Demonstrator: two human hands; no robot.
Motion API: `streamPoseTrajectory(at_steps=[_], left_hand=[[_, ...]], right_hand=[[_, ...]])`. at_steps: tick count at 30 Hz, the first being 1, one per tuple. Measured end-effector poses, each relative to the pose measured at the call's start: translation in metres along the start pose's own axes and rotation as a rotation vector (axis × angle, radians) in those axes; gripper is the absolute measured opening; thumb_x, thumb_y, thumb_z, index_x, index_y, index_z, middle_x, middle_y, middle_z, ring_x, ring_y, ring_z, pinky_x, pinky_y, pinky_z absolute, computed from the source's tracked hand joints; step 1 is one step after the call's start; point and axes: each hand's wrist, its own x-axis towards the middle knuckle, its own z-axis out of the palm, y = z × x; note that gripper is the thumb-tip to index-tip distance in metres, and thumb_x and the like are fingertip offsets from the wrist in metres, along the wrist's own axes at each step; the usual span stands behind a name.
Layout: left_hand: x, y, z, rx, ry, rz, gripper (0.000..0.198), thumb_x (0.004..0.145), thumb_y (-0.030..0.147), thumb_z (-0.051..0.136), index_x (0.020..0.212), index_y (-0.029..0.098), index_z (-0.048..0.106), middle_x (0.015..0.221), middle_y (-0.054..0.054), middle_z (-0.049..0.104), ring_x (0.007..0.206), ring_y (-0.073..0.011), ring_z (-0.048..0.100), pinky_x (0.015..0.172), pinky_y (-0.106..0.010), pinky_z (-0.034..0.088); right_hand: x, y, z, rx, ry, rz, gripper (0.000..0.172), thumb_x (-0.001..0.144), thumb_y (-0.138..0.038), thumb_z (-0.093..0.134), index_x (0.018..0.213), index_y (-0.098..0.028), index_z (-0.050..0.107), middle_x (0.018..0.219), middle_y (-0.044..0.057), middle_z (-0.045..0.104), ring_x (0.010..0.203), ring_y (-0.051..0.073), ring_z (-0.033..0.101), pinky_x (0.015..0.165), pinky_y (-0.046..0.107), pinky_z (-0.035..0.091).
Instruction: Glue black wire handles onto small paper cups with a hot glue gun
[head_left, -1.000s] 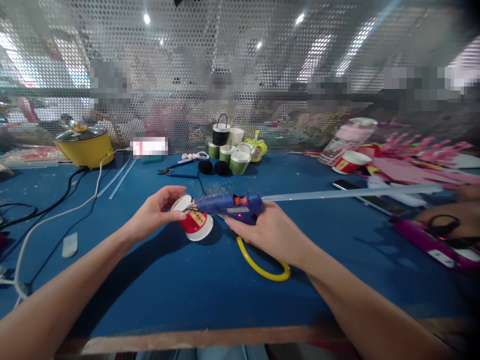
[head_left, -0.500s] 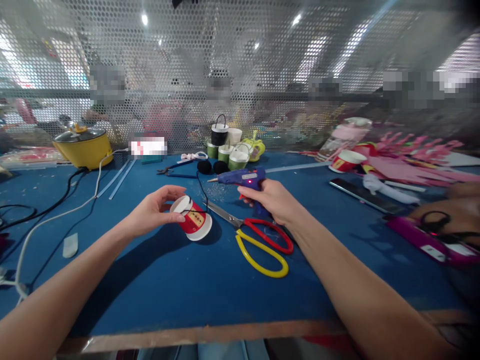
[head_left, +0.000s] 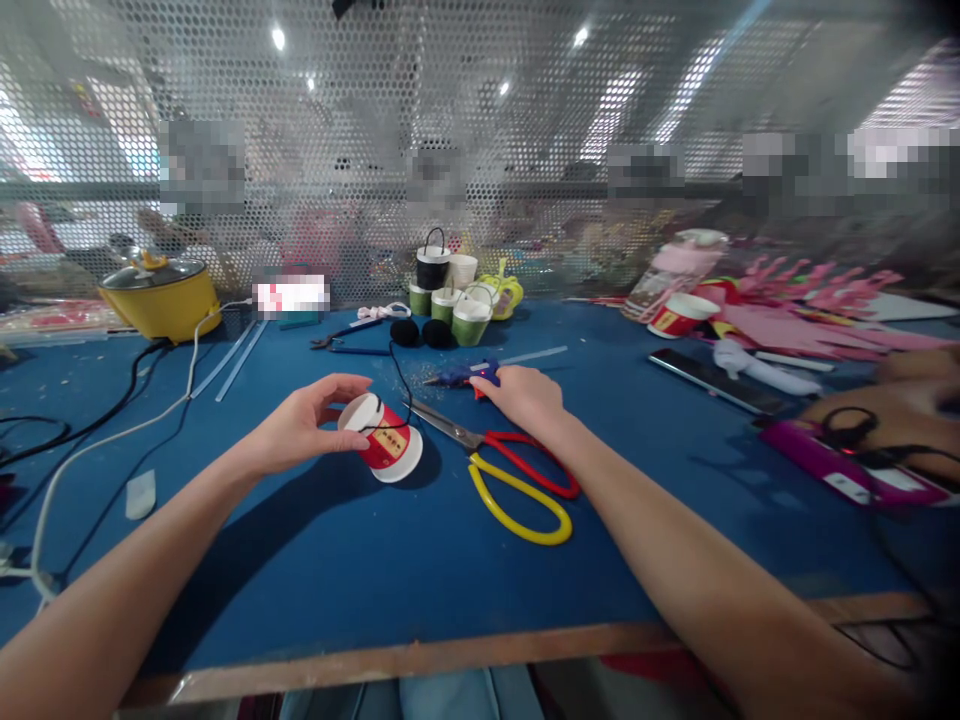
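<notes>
My left hand (head_left: 304, 425) grips a small red paper cup (head_left: 390, 440) with a white rim, tilted on its side just over the table. A black cord (head_left: 405, 375) runs from the cup up toward two black pompoms (head_left: 421, 333). My right hand (head_left: 529, 400) is closed round a blue hot glue gun (head_left: 465, 374), which lies low at the table surface with its nozzle pointing left and a small red light showing. Its handle is mostly hidden by my fingers. Between my hands lie scissors (head_left: 472, 440) with one red and one yellow handle.
Pliers (head_left: 349, 338) and small green cups (head_left: 471, 318) sit at the back before the mesh screen. At left stand a yellow pot (head_left: 161, 305) and cables. A phone (head_left: 712, 382), a purple case (head_left: 840, 465), pink pieces (head_left: 787, 330) and another person's hand (head_left: 900, 400) are at right.
My right hand has moved the glue gun down and slightly left, from above the table to its surface. The left hand and the red cup have stayed nearly still.
</notes>
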Motion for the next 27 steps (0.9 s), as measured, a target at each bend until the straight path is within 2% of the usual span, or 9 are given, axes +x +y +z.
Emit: streamPoseTrajectory(at_steps=[2,3,4,6,9,13,16,22,27], left_hand=[[0.0,0.0,0.001,-0.003,0.0,0.002,0.053,0.06,0.023,0.072,0.108,0.018,0.049,0.107,-0.008,0.055,0.096,-0.0204,0.054,0.085,-0.041,0.043],[0.0,0.0,0.001,-0.008,-0.001,0.003,0.053,0.06,0.024,0.072,0.108,0.018,0.049,0.106,-0.008,0.055,0.096,-0.0203,0.054,0.085,-0.04,0.043],[0.0,-0.001,0.002,-0.015,-0.004,0.004,0.053,0.06,0.024,0.072,0.108,0.018,0.049,0.107,-0.008,0.055,0.096,-0.0202,0.054,0.085,-0.04,0.043],[0.0,-0.001,0.002,-0.035,-0.011,0.012,0.054,0.06,0.023,0.072,0.109,0.018,0.049,0.107,-0.007,0.055,0.095,-0.0198,0.054,0.086,-0.04,0.042],[-0.001,-0.002,0.004,-0.069,-0.019,0.039,0.054,0.06,0.021,0.072,0.109,0.019,0.049,0.105,-0.006,0.056,0.095,-0.019,0.054,0.088,-0.039,0.041],[-0.003,-0.001,0.006,-0.111,-0.062,0.056,0.054,0.061,0.019,0.072,0.11,0.02,0.05,0.103,-0.006,0.056,0.095,-0.0188,0.054,0.088,-0.039,0.041],[-0.004,0.0,0.008,-0.126,-0.115,0.04,0.054,0.061,0.018,0.072,0.111,0.021,0.05,0.104,-0.006,0.056,0.094,-0.0188,0.054,0.087,-0.038,0.042],[-0.006,0.0,0.011,-0.187,-0.207,0.018,0.054,0.063,0.017,0.07,0.113,0.02,0.049,0.103,-0.007,0.057,0.098,-0.0199,0.052,0.084,-0.037,0.043],[-0.005,0.0,0.013,-0.214,-0.227,-0.009,0.054,0.063,0.017,0.071,0.112,0.021,0.049,0.105,-0.007,0.056,0.099,-0.0204,0.051,0.083,-0.037,0.044]], right_hand=[[-0.01,-0.008,-0.006,-0.057,0.114,-0.145,0.034,0.078,-0.042,0.051,0.072,-0.011,0.062,0.087,0.018,0.061,0.091,0.03,0.055,0.07,0.038,0.043],[-0.017,-0.014,-0.009,0.011,0.144,-0.252,0.029,0.078,-0.039,0.052,0.076,-0.012,0.063,0.088,0.016,0.061,0.091,0.028,0.055,0.073,0.037,0.043],[-0.026,-0.021,-0.012,0.128,0.144,-0.384,0.024,0.078,-0.035,0.054,0.079,-0.013,0.062,0.087,0.012,0.061,0.09,0.024,0.055,0.075,0.035,0.042],[-0.044,-0.036,-0.016,0.388,0.059,-0.636,0.016,0.077,-0.03,0.057,0.082,-0.015,0.061,0.085,0.007,0.06,0.082,0.017,0.055,0.076,0.03,0.043],[-0.065,-0.055,-0.018,0.543,0.002,-0.853,0.014,0.073,-0.026,0.062,0.081,-0.016,0.057,0.085,0.005,0.057,0.084,0.015,0.052,0.077,0.029,0.042],[-0.076,-0.062,-0.018,0.567,-0.024,-0.899,0.007,0.076,-0.02,0.059,0.073,-0.017,0.053,0.081,0.004,0.053,0.082,0.015,0.05,0.076,0.03,0.041],[-0.079,-0.06,-0.021,0.584,-0.057,-0.914,0.009,0.079,-0.017,0.053,0.07,-0.017,0.049,0.081,0.004,0.052,0.078,0.014,0.05,0.072,0.027,0.041],[-0.088,-0.058,-0.031,0.631,-0.102,-0.794,0.008,0.083,-0.021,0.045,0.076,-0.017,0.045,0.067,-0.001,0.052,0.058,0.009,0.046,0.055,0.021,0.038],[-0.088,-0.057,-0.032,0.626,-0.085,-0.789,0.008,0.081,-0.019,0.046,0.074,-0.017,0.044,0.064,-0.003,0.051,0.056,0.008,0.046,0.053,0.02,0.037]])
